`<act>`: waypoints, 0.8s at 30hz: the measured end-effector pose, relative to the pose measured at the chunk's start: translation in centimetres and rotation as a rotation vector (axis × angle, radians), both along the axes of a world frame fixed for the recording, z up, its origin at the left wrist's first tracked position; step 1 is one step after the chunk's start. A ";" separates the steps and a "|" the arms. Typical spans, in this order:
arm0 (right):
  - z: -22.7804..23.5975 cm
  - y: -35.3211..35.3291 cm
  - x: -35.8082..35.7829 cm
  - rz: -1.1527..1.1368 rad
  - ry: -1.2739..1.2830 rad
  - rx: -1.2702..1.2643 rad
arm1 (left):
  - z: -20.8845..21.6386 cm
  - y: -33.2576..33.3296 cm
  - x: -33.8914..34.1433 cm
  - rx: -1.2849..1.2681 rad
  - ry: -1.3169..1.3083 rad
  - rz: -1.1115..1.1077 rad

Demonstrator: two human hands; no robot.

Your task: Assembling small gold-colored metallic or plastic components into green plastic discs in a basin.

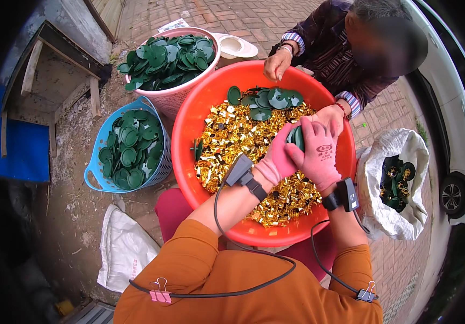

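Observation:
My left hand (pixel 280 156) and my right hand (pixel 319 154), both in pink gloves, come together over the right side of a large orange-red tub (pixel 186 108). Between them is a small stack of dark green plastic discs (pixel 295 137), with the fingers of both hands closed round it. Small shiny gold pieces (pixel 224 137) fill the tub below. More green discs (pixel 278 99) lie on the gold pieces toward the far rim. Another person's hand (pixel 328 115) is right beside my right fingertips, partly hidden by them; that person's other hand (pixel 278 65) hovers over the far rim.
Green discs fill a pink basket (pixel 170 100) at the far left and a blue basket (pixel 100 175) nearer. A white woven sack (pixel 375 189) at the right holds discs with gold bits. Another sack (pixel 127 243) lies at left. Cables run from devices on my wrists. A white car (pixel 459 81) stands at right.

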State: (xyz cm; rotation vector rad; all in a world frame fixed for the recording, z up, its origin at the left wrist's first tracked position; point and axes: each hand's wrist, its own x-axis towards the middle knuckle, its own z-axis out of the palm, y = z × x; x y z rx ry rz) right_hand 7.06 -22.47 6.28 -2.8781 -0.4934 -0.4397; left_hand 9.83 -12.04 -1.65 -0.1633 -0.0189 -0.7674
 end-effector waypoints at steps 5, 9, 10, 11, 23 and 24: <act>-2.0 1.9 -3.8 0.080 0.169 0.621 | 5.0 5.4 -5.3 0.120 -0.095 0.059; -2.0 5.1 -7.2 0.142 0.232 0.804 | 3.5 9.2 -8.5 0.258 -0.197 0.173; -1.5 6.0 -7.3 0.138 0.226 0.811 | 2.7 9.9 -8.0 0.235 -0.202 0.123; -0.8 6.7 -6.9 0.161 0.190 0.791 | 3.5 10.6 -7.8 0.286 -0.212 0.122; 1.3 9.6 -7.6 0.265 0.053 0.451 | 2.5 12.2 -8.9 0.275 -0.227 0.230; 1.3 9.5 -7.5 0.273 0.087 0.468 | 2.2 11.9 -9.1 0.271 -0.143 0.241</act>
